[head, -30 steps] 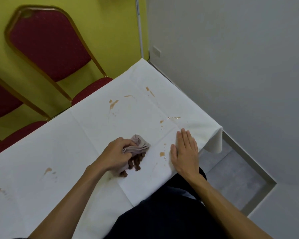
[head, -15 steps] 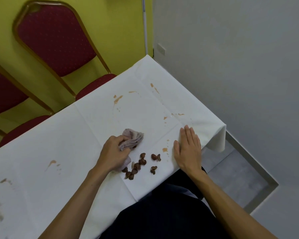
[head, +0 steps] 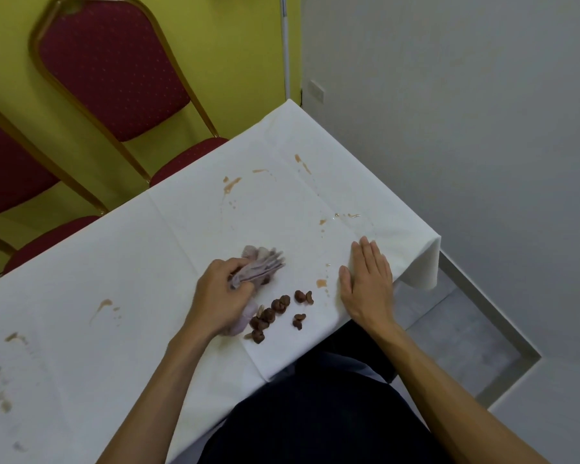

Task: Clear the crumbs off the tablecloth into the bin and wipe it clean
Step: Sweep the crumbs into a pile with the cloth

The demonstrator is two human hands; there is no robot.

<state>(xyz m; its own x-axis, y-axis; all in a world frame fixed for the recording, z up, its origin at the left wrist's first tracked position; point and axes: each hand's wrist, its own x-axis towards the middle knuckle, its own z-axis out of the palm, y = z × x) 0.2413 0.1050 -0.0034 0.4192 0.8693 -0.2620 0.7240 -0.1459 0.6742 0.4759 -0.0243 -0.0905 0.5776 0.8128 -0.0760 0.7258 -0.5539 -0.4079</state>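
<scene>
My left hand point(head: 220, 296) grips a bunched pale purple rag point(head: 262, 264), fingers curled round it, and holds it down on the white tablecloth point(head: 114, 279). My right hand point(head: 365, 286) lies palm down on the cloth, fingers straight and side by side, near the table's right corner. The 2 hands are apart, and the crumbs point(head: 278, 308) lie between them. They form a loose scatter of brown lumps. The closest sit just beside the rag's lower end under my left hand, and the farthest are near my right thumb but apart from it.

The scatter sits near the near edge of the tablecloth, which runs on a slant just above my dark trousers point(head: 315, 423). Past my right hand the cloth folds over the corner point(head: 422, 262) and hangs above the grey floor point(head: 449, 329). A grey wall point(head: 466, 128) stands beyond that end.

To the left of my left hand, and beyond the rag toward the far edge, the cloth stretches wide, marked only by tan stains point(head: 231, 184). 1 small stain point(head: 321, 283) lies between the crumbs and my right hand. Along the far edge 2 red chairs point(head: 114, 68) with gold frames stand with their seats just beside the cloth, before a yellow wall point(head: 231, 45).
</scene>
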